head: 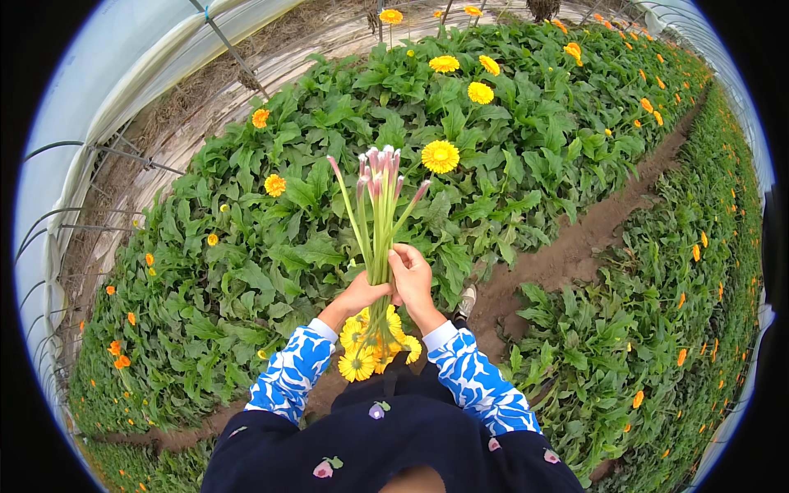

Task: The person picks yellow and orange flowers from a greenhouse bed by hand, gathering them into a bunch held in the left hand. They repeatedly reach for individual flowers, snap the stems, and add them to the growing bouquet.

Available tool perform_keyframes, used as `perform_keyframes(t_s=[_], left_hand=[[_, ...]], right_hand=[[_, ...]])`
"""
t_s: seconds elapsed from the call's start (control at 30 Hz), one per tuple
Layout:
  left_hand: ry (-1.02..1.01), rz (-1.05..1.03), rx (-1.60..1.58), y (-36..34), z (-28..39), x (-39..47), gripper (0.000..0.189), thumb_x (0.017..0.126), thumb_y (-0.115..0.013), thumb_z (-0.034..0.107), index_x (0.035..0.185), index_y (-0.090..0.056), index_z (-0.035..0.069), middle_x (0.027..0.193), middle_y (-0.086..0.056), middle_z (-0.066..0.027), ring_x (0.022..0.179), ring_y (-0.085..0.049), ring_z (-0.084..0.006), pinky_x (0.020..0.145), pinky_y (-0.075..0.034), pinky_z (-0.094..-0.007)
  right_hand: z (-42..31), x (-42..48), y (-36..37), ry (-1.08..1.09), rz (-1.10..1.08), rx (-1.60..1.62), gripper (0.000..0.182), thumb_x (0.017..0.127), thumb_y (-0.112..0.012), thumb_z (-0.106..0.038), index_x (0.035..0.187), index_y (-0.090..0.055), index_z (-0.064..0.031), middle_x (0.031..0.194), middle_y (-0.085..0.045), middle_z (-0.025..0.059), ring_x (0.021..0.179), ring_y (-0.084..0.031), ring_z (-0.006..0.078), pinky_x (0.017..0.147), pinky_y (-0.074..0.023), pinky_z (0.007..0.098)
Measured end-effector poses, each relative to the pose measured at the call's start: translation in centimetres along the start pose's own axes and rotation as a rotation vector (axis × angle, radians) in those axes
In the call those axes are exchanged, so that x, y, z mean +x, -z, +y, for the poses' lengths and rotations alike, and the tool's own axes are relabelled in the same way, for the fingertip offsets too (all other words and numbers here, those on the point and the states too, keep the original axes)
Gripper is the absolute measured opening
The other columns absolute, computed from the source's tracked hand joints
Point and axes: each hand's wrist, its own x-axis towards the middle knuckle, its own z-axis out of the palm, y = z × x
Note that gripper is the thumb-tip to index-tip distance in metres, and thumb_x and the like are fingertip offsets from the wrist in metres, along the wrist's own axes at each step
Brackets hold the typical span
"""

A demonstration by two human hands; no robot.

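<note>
A bunch of cut gerbera stems (pixel 377 228) is held upside down in front of my body. The pinkish, pale-tipped stem ends point away from me, and one or two stems splay out to each side. My left hand (pixel 362 294) is wrapped around the middle of the bunch. Against its right side, my right hand (pixel 412 277) grips the stems with thumb and fingers. Below my hands hang the yellow flower heads (pixel 357 365), close to my dark top. The hands partly hide the stems between them.
A bed of leafy gerbera plants (pixel 246 277) with yellow and orange blooms spreads ahead. A bare soil path (pixel 555 265) runs along its right, with another planted bed (pixel 573 363) beyond. Plastic greenhouse sheeting (pixel 80 92) and metal poles (pixel 228 46) line the left. A shoe (pixel 468 300) rests on the path.
</note>
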Motion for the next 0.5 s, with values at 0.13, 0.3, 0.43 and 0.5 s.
perform_keyframes(t_s=[0.13, 0.3, 0.43, 0.5], left_hand=[[0.084, 0.075, -0.100, 0.0, 0.5, 3.9, 0.011, 0.084, -0.052, 0.005, 0.094, -0.054, 0.000, 0.070, -0.060, -0.0075, 0.069, -0.063, -0.0184, 0.067, -0.053, -0.0321], [0.153, 0.291, -0.189, 0.1, 0.1, 7.5, 0.008, 0.087, -0.054, 0.010, 0.090, -0.052, 0.003, 0.068, -0.055, -0.0050, 0.063, -0.060, -0.0178, 0.062, -0.052, -0.0315], [0.159, 0.442, -0.259, -0.1, 0.0, 9.2, 0.009, 0.087, -0.055, 0.010, 0.092, -0.053, 0.002, 0.067, -0.054, -0.0042, 0.059, -0.057, -0.0162, 0.058, -0.051, -0.0310], [0.146, 0.509, -0.293, -0.1, -0.5, 10.1, 0.010, 0.087, -0.056, 0.009, 0.093, -0.054, 0.002, 0.065, -0.054, -0.0036, 0.057, -0.055, -0.0151, 0.055, -0.051, -0.0304]], right_hand=[[-0.1, 4.8, 6.1, -0.101, -0.133, -0.079, 0.019, 0.085, -0.062, -0.015, 0.100, -0.063, -0.0040, 0.076, -0.059, -0.0015, 0.066, -0.054, 0.0066, 0.063, -0.0452, 0.0217], [3.1, 12.5, 15.9, -0.247, -0.140, -0.298, 0.021, 0.083, -0.062, -0.015, 0.103, -0.062, -0.0056, 0.083, -0.061, 0.0012, 0.073, -0.056, 0.0092, 0.066, -0.0463, 0.0241], [4.0, 18.8, 17.6, -0.241, -0.201, -0.312, 0.023, 0.084, -0.060, -0.014, 0.105, -0.061, -0.0048, 0.090, -0.062, 0.0037, 0.082, -0.057, 0.0121, 0.076, -0.0462, 0.0259], [3.8, 21.7, 16.6, -0.160, -0.273, -0.366, 0.024, 0.087, -0.056, -0.013, 0.110, -0.058, -0.0075, 0.094, -0.059, 0.0009, 0.085, -0.056, 0.0100, 0.072, -0.0455, 0.0244]])
